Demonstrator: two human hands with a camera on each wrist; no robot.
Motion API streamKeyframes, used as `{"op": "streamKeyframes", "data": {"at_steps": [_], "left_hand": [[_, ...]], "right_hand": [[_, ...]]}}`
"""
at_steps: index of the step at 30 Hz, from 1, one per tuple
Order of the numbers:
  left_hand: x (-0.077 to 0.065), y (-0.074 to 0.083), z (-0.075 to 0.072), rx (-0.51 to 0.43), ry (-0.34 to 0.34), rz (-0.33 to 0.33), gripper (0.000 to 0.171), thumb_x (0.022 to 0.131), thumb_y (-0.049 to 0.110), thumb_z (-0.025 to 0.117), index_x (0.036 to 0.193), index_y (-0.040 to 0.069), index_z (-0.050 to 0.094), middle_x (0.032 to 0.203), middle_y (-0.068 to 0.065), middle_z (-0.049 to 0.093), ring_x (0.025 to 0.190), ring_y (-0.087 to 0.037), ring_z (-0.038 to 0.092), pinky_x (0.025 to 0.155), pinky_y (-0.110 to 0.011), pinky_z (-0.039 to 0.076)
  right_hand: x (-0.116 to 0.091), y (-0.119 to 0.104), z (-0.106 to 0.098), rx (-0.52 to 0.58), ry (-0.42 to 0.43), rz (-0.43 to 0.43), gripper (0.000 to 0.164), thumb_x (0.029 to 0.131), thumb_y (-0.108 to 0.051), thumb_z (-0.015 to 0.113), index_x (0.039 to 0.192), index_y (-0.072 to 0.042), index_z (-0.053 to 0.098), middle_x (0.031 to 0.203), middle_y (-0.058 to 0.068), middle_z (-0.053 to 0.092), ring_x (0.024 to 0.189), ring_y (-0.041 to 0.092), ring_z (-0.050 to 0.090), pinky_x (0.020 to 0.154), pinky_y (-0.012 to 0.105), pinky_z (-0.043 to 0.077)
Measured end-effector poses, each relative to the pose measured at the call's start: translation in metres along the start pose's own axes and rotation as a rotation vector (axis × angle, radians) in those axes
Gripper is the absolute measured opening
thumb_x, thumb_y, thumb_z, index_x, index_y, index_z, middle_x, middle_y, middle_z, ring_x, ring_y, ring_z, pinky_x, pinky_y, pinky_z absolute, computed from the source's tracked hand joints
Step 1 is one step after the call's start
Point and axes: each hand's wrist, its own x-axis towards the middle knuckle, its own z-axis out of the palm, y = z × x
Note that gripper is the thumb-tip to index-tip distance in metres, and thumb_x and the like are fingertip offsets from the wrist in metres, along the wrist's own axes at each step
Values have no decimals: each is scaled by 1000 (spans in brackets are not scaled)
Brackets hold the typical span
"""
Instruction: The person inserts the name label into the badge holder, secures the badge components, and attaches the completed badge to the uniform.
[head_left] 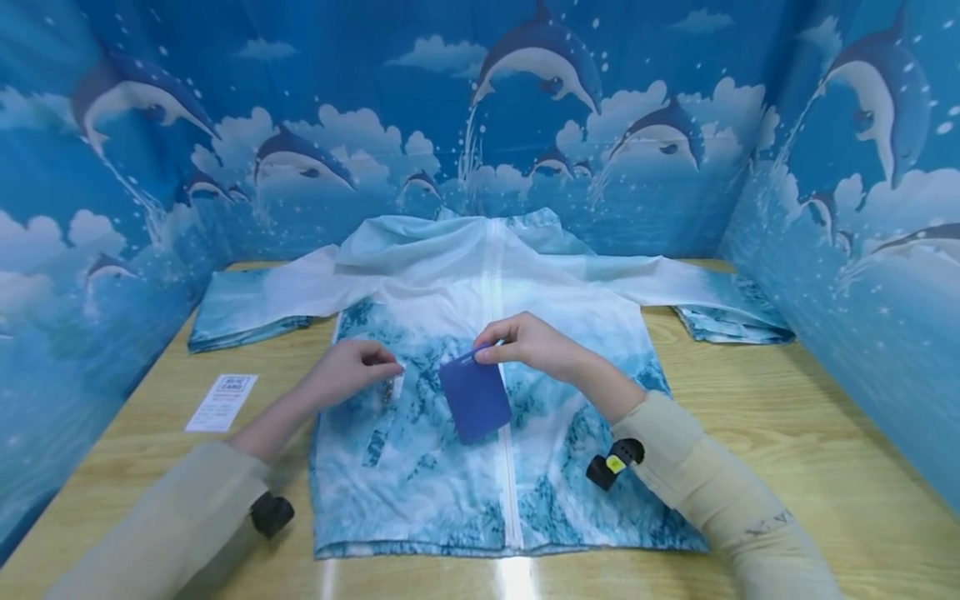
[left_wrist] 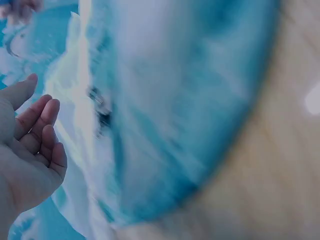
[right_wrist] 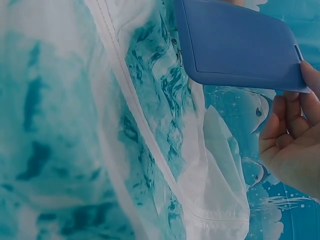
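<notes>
In the head view, my right hand [head_left: 525, 340] pinches the slotted top edge of a blue card holder [head_left: 477, 398] between thumb and fingers, above the jacket's zip. The right wrist view shows the flat blue card holder [right_wrist: 240, 45] with my right hand [right_wrist: 295, 135] at its slotted end. My left hand [head_left: 352, 371] hovers over the left side of the jacket [head_left: 585, 333], which lies front up. From the left wrist, my left hand [left_wrist: 32, 155] has loosely bent fingers and nothing visible between them. A small dark metallic piece [left_wrist: 101, 107] lies blurred on the jacket near it.
A white printed card [head_left: 222, 402] lies on the wooden table [head_left: 810, 450] left of the jacket. The jacket's sleeves [head_left: 255, 304] spread to both sides, their ends folded. Dolphin-print curtains [head_left: 360, 83] enclose the table at the back and sides.
</notes>
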Motion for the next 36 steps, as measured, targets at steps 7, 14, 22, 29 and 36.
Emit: {"op": "streamKeyframes", "data": {"at_steps": [7, 14, 22, 29, 36], "left_hand": [[2, 35, 2, -56, -54, 137, 36, 92, 39, 55, 103, 8, 68, 85, -10, 65, 71, -28, 56, 61, -35, 45], [3, 62, 13, -91, -101, 221, 31, 92, 38, 56, 102, 11, 68, 88, 0, 66, 77, -17, 60, 68, -33, 48], [10, 74, 19, -93, -129, 248, 18, 91, 26, 61, 91, 9, 68, 74, 1, 62, 62, -21, 52, 57, -30, 42], [10, 75, 22, -85, -119, 248, 17, 91, 20, 60, 82, 8, 66, 61, 0, 50, 52, -13, 40, 51, -27, 36], [10, 72, 26, -125, -59, 166, 22, 93, 22, 57, 78, 7, 63, 60, 0, 47, 53, -15, 39, 51, -28, 36]], "right_hand": [[2, 1, 1, -13, -31, -20, 20, 90, -17, 61, 103, -2, 68, 97, 6, 66, 98, 23, 58, 90, 46, 43], [3, 3, 3, -14, -26, -22, 21, 91, -17, 60, 103, -2, 68, 96, 6, 67, 98, 22, 58, 89, 42, 43], [7, 1, 3, -40, -24, -28, 21, 91, -18, 61, 105, -4, 68, 98, 5, 67, 97, 20, 59, 89, 39, 44], [7, 1, 5, -33, -32, -17, 21, 91, -16, 60, 106, -3, 67, 98, 5, 66, 96, 21, 59, 88, 38, 45], [7, 8, 3, -37, -37, 44, 24, 89, -22, 64, 106, -6, 66, 97, 6, 66, 96, 21, 59, 89, 43, 43]]}}
